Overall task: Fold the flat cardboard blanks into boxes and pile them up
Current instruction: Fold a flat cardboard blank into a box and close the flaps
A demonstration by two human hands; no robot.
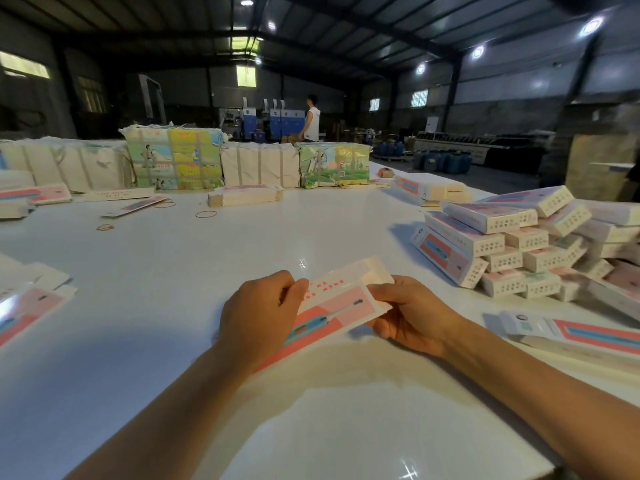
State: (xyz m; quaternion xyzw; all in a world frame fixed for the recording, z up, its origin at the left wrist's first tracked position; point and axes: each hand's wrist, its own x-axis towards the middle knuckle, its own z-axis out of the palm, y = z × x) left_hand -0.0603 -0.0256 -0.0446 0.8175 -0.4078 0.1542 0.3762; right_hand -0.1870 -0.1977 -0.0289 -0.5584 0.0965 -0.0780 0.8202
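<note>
Head view, looking forward and down across a white table (242, 244): one flat cardboard blank (334, 303) is held just above the tabletop, between the two hands and close to the body. The left hand (263, 315) is curled over the blank's near-left end, with its fingers (296, 289) pinching the upper edge; the right hand (410, 315) is clamped on the far-right end, thumb on top and fingers beneath. A grip at both ends is judged to suit pushing the flattened sleeve open into a tube, a step not yet done.

A heap of finished boxes (512, 247) is piled to the right, within easy reach of the right hand, so that each folded box can be added without a stretch. Another flat blank (575, 332) lies beside the right forearm, and more blanks (24, 306) are laid at the left edge, presumably as stock. Wrapped bundles (173, 159) are ranged along the far side, and loose rubber bands (206, 214) are scattered on the table.

On the held blank a pink panel with a blue and white toothbrush-like picture and rows of small red characters is printed; the characters are too blurred to be read. No brand name can be made out. Dotted text on the box ends is likewise illegible.
</note>
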